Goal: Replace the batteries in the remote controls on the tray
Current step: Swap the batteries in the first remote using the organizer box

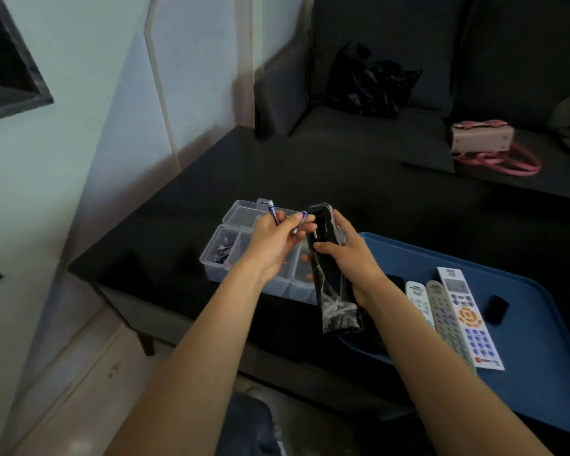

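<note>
Far left: pale, smooth wall panels with a thin vertical trim strip, light glossy floor below. On the matte black counter, a clear plastic organizer box, rectangular, split into compartments, small cylindrical batteries lying in the left one. Above it, left hand, fingers curled, pinching two slim cylindrical batteries with purple-and-white wrappers and metal ends, one upright, the other slanted toward the remote. Just beside, right hand, fingers wrapped round a long black remote control in a crinkled transparent sleeve, held upright, back side facing, battery slot open at the top. Further right, a blue plastic tray with rounded raised rim, resting on the counter; on it three flat, elongated white and grey remotes side by side, rows of coloured rubber buttons, and a small black rectangular cover apart from them. Behind: dark grey upholstered sofa, a crumpled glossy black bag, a pink boxy handbag.
</note>
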`<state>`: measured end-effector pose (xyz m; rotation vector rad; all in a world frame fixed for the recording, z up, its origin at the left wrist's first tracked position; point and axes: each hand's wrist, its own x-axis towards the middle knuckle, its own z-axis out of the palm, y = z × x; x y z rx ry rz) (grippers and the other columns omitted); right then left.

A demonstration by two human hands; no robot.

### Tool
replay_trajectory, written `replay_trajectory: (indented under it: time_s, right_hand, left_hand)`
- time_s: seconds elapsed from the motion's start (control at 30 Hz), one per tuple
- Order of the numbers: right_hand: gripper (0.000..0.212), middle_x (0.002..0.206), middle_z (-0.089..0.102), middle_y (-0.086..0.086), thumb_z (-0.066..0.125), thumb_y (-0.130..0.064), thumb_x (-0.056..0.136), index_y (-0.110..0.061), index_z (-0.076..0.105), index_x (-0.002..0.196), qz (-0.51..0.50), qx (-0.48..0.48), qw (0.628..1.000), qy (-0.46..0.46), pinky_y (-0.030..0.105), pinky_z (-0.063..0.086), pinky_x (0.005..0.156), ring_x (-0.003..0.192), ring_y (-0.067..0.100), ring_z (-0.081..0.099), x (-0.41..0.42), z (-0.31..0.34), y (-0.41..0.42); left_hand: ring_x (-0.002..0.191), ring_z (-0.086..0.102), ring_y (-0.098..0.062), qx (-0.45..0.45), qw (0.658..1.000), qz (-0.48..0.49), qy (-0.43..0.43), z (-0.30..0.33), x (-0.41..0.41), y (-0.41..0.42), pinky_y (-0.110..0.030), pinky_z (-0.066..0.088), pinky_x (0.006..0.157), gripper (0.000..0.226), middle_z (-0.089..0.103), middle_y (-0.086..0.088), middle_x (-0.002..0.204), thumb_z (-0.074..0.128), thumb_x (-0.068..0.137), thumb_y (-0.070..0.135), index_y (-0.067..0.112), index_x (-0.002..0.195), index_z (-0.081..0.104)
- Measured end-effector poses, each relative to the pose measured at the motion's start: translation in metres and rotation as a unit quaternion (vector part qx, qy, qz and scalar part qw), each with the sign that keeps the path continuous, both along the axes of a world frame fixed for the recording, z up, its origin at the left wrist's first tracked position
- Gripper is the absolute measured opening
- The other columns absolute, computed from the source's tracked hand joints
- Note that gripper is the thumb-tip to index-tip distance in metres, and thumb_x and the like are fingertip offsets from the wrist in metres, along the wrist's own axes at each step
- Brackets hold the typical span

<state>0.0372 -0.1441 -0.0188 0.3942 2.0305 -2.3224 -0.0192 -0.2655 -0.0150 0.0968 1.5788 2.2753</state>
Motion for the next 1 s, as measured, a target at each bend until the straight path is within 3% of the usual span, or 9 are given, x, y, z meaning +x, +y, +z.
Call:
replay_trajectory:
  time_s: [0.17, 0.3, 0.47, 0.63, 0.73, 0.87, 1.0]
  right_hand:
    - [0.066, 0.123, 0.059, 0.015, 0.054, 0.003, 0.091, -0.031, 0.033, 0.143, -0.034, -0.01, 0.999, 0.007, 0.039, 0.06, 0.068, 0.096, 0.032, 0.068, 0.01, -0.007, 0.038]
    - [0.072, 0.122, 0.059, 0.017, 0.055, 0.002, 0.091, -0.034, 0.029, 0.147, -0.041, -0.02, 0.999, -0.004, 0.038, 0.06, 0.061, 0.087, 0.028, 0.07, 0.017, -0.011, 0.062]
    - [0.07, 0.111, 0.065, 0.014, 0.054, 0.003, 0.091, -0.035, 0.03, 0.145, -0.053, -0.027, 0.998, -0.014, 0.042, 0.059, 0.065, 0.088, 0.028, 0.069, 0.024, -0.022, 0.084]
    - [0.071, 0.115, 0.064, 0.018, 0.054, 0.002, 0.091, -0.036, 0.029, 0.145, -0.054, -0.012, 0.998, -0.008, 0.042, 0.059, 0.065, 0.088, 0.027, 0.07, 0.029, -0.033, 0.093]
    - [0.072, 0.116, 0.063, 0.017, 0.054, 0.002, 0.092, -0.036, 0.027, 0.146, -0.051, -0.01, 0.999, -0.004, 0.044, 0.059, 0.067, 0.089, 0.028, 0.07, 0.03, -0.036, 0.097]
    - [0.072, 0.116, 0.064, 0.016, 0.054, 0.002, 0.092, -0.037, 0.027, 0.146, -0.049, -0.026, 0.998, -0.005, 0.044, 0.059, 0.068, 0.088, 0.027, 0.07, 0.033, -0.036, 0.102]
    - [0.071, 0.119, 0.062, 0.016, 0.054, 0.002, 0.092, -0.036, 0.027, 0.146, -0.046, -0.037, 0.998, 0.002, 0.043, 0.059, 0.067, 0.09, 0.028, 0.07, 0.034, -0.033, 0.105]
  left_hand:
    - [0.07, 0.069, -0.009, 0.035, 0.999, 0.006, -0.012, -0.006, 0.007, 0.032, -0.017, 0.053, 0.066, 0.024, 0.07, -0.004, 0.078, 0.055, 0.09, 0.004, 0.012, 0.069, 0.05]
    - [0.058, 0.065, -0.006, -0.029, 0.998, 0.055, 0.03, -0.015, 0.01, 0.057, -0.015, 0.045, 0.049, 0.031, 0.069, 0.004, 0.063, 0.066, 0.083, 0.005, 0.016, 0.069, 0.041]
    - [0.06, 0.069, -0.013, -0.112, 0.983, 0.093, 0.111, -0.029, 0.019, 0.088, -0.017, 0.052, 0.056, 0.024, 0.069, -0.003, 0.09, 0.068, 0.082, 0.006, 0.007, 0.095, 0.049]
    - [0.053, 0.066, -0.013, -0.163, 0.962, 0.097, 0.196, -0.034, 0.019, 0.104, -0.021, 0.053, 0.053, 0.037, 0.069, -0.002, 0.079, 0.066, 0.082, 0.005, 0.019, 0.07, 0.035]
    - [0.06, 0.069, -0.015, -0.142, 0.968, 0.055, 0.202, -0.036, 0.016, 0.11, -0.022, 0.055, 0.06, 0.031, 0.071, -0.007, 0.077, 0.064, 0.085, 0.008, 0.014, 0.071, 0.037]
    - [0.076, 0.071, -0.021, -0.094, 0.984, -0.016, 0.152, -0.039, 0.014, 0.114, -0.023, 0.055, 0.067, 0.017, 0.071, -0.012, 0.09, 0.051, 0.093, 0.01, 0.01, 0.08, 0.04]
    - [0.086, 0.07, -0.023, -0.048, 0.984, -0.06, 0.158, -0.037, 0.015, 0.112, -0.024, 0.055, 0.075, 0.023, 0.07, -0.011, 0.097, 0.045, 0.095, 0.004, 0.012, 0.075, 0.036]
